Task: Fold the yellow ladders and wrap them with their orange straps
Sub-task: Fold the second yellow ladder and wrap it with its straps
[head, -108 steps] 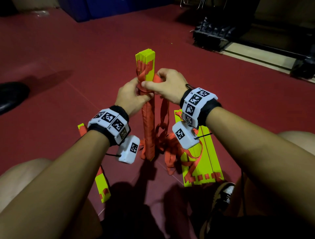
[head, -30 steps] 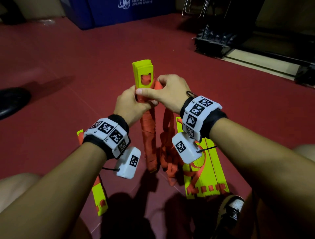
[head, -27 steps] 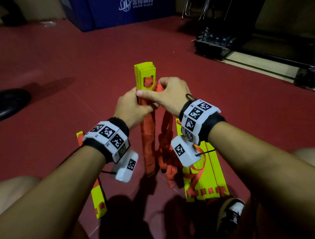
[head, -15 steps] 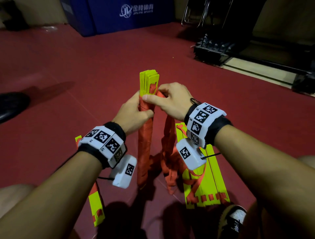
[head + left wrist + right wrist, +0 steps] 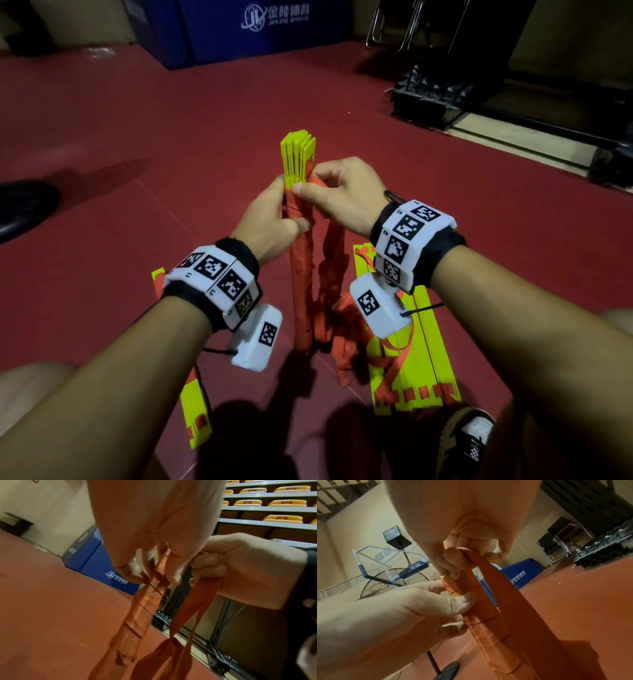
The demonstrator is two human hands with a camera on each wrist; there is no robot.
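I hold the folded yellow ladder bundle [image 5: 297,161] upright between my two hands, its long axis running straight up and down from the grip: a short fan of bare yellow slat ends shows above my fingers, and the wrapped length hangs below toward the floor.

My left hand [image 5: 270,219] is curled round the bundle from its left side, thumb pressed across the front of the orange wrap [image 5: 301,274]. In the left wrist view its fingertips [image 5: 132,573] pinch the wound strap just under the top turn.

My right hand [image 5: 342,195] sits at nearly the same height, just to the right and slightly above. Its thumb and curled fingers pinch the free orange strap [image 5: 334,253], which leaves the grip and droops down beside the bundle, apart from it lower down.

The relation that matters: the last turn sits right at my fingers, and only the bare yellow tips remain above it. So I judge the next turn has to go up and across the axis, over the top of my left thumb. The right hand is the nearer one to the loose strap and should carry it; the left should only steady the bundle.

More yellow ladder slats [image 5: 418,363] lie flat on the red floor [image 5: 171,137] below my right wrist, with strap tangled over them.
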